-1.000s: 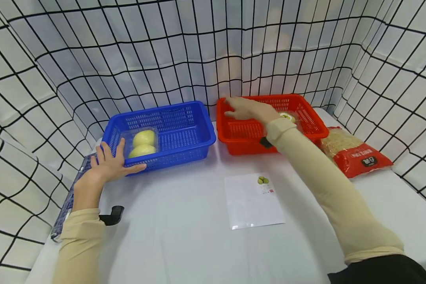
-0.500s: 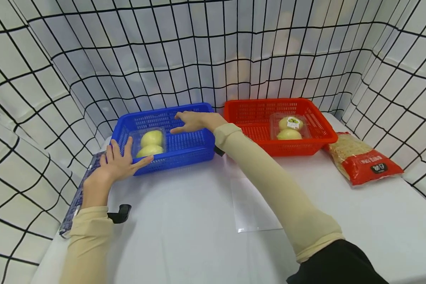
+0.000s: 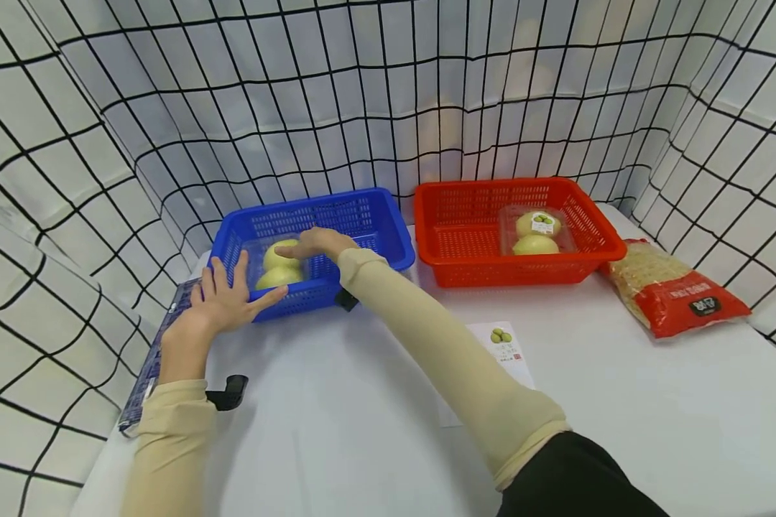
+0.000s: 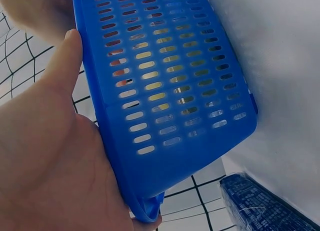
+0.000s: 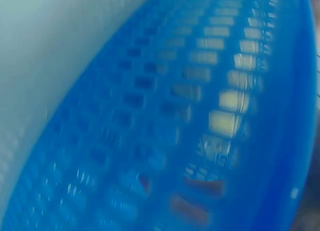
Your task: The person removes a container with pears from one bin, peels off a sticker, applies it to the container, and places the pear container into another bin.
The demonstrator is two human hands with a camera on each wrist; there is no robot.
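A blue perforated basket point(image 3: 304, 303) stands at the left in the head view, holding a clear pack of two yellow-green fruits point(image 3: 279, 276). My left hand point(image 3: 216, 312) rests on the basket's left front corner, fingers spread. In the left wrist view the thumb of that hand point(image 4: 45, 156) lies along the rim. My right hand point(image 3: 322, 244) reaches over the basket's front edge, its fingertips right at the upper fruit. The right wrist view is filled by the basket's slotted wall point(image 5: 280, 141), with pale fruit showing through the slots; the hand's fingers are mostly hidden there.
A red basket point(image 3: 524, 274) to the right holds a similar fruit pack point(image 3: 537, 233). Beside it lies a red-and-clear food bag point(image 3: 682, 294). A flat printed sheet point(image 3: 514, 352) lies under my right forearm. A dark blue packet point(image 3: 155, 352) lies along the black netting at left.
My right hand has moved left from over the red basket to the fruit pack in the blue basket. The left hand has stayed at the blue basket's corner.
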